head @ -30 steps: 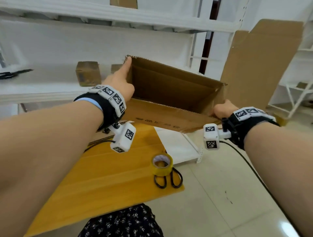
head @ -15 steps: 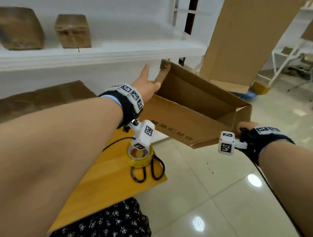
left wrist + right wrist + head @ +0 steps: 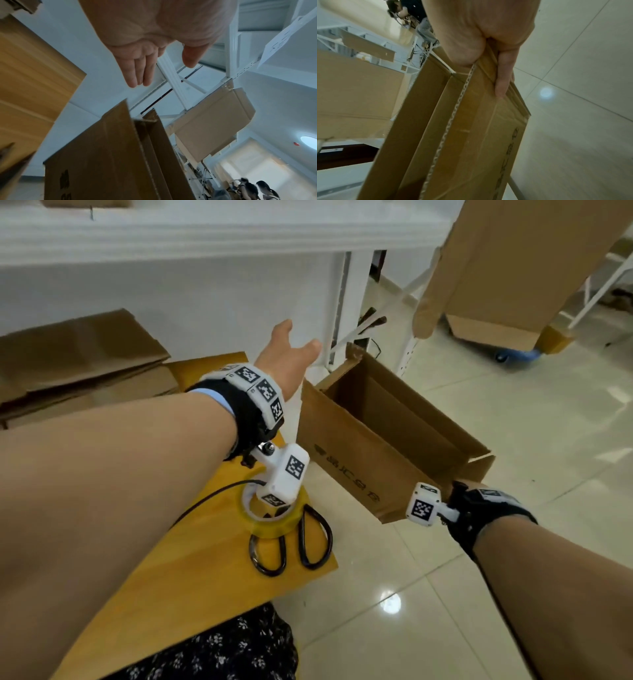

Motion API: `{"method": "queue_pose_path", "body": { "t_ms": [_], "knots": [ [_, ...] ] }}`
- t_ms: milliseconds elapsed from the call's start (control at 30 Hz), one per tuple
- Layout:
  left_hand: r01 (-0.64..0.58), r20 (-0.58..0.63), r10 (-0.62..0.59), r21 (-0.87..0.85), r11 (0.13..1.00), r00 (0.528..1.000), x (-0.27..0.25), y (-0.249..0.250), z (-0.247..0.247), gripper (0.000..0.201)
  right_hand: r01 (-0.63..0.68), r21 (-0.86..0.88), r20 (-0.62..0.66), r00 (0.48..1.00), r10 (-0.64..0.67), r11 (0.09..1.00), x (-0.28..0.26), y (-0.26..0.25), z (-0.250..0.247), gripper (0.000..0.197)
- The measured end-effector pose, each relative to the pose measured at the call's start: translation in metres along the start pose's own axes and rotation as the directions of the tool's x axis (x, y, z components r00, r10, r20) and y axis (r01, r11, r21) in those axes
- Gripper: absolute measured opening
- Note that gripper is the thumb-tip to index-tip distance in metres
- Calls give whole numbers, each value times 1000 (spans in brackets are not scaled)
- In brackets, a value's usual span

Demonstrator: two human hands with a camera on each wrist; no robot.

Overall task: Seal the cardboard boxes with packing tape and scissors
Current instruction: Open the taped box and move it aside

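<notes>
From the head view, your right hand alone carries the cardboard box by its near corner, over the floor; your left hand hangs spread, clear of the far corner. Tape roll and scissors lie on the bench.

The left wrist view confirms straight fingers holding nothing.

The right wrist view shows your grip pinching one flap; it could fold and the box swing or drop.

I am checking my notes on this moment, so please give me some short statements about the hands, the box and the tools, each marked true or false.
1. The right hand grips the open brown cardboard box. True.
2. The left hand holds the box. False: its fingers are straight and apart from the box.
3. The yellow roll of packing tape lies on the black-handled scissors. True.
4. The scissors lie on the tiled floor. False: they lie on the yellow wooden table.
</notes>
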State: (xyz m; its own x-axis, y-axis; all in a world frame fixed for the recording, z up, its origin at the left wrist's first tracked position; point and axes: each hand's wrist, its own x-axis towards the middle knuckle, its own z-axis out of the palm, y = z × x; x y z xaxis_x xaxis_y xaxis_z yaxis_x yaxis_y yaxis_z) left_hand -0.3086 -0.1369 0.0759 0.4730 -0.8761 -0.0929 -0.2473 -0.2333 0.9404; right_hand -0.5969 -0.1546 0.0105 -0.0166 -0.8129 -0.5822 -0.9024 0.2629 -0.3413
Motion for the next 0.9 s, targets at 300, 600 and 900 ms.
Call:
{"method": "queue_pose_path", "body": {
  "t_ms": [300,600,900],
  "knots": [
    [105,-13,-105,-24,994,994,29,-68,-13,69,77,-564,75,996,-42,822,42,14,68,62],
    [148,-23,-148,-23,989,989,33,-88,-26,79,235,-571,185,970,-156,787,57,9,98,69],
    [176,-45,-176,3,984,983,20,-76,-39,78,309,-619,204,951,-232,722,39,-30,56,52]
  ]
}}
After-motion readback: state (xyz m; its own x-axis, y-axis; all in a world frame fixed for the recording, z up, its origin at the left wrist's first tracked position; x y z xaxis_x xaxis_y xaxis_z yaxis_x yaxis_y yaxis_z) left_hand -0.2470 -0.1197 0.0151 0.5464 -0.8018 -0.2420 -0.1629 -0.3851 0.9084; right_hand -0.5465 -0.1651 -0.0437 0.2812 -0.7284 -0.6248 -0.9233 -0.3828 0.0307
